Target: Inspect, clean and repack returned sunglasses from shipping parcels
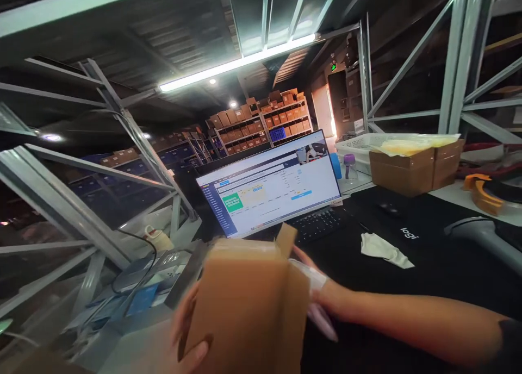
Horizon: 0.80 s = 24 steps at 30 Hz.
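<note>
Fingers of the left hand (186, 315), blurred, curl around the left side of a brown cardboard box (248, 303), the thumb pressed on its near face; they are bent as far as the box's bulk allows and have hold of it. The box is held up at the near middle of the scene, with a narrow flap (286, 239) standing at its far right corner.

From the right, a bare forearm (391, 311) comes in at a shallow slant, a dark sleeve (511, 338) at its near right end. The right hand (328, 295) reaches to the box's right side, partly behind it. One finger extends toward the flap; the others are hidden, so how far they are open, and whether they grip the box or the whitish material (312, 275) beside them, cannot be told.

Beyond the box's far edge stands a lit monitor (269, 194), a black keyboard (320, 224) at its foot, so room there looks tight. On the left, packets (141, 300) and a slanting metal frame (134, 140) crowd the space. Wider room lies to the right, over a black mat (440, 265) covering part of the desk (460, 201); a crumpled white piece (385, 249) and a handheld scanner (481, 232) rest there. A carton (402, 173) stands near the mat's far edge.
</note>
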Each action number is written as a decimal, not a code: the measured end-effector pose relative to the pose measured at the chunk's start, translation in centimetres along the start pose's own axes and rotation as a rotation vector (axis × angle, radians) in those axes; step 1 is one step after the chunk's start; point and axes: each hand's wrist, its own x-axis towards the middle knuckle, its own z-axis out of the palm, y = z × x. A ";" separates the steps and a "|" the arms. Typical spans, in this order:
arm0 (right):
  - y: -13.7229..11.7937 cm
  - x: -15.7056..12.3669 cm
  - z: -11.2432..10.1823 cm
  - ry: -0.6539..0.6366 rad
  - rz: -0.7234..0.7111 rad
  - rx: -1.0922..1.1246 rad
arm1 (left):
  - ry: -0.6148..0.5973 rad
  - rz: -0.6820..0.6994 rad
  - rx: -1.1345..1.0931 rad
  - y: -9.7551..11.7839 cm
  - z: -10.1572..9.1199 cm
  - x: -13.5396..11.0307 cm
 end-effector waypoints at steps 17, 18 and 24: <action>1.0 -1.0 -10.6 -0.202 0.404 -0.702 | -0.465 0.371 0.984 12.4 3.9 5.1; 1.0 -0.9 -10.7 -0.237 0.412 -0.722 | -0.465 0.384 0.959 12.7 3.5 5.3; -0.2 -0.7 -11.3 -0.482 0.386 -0.893 | -0.227 0.398 0.801 16.0 -1.1 6.7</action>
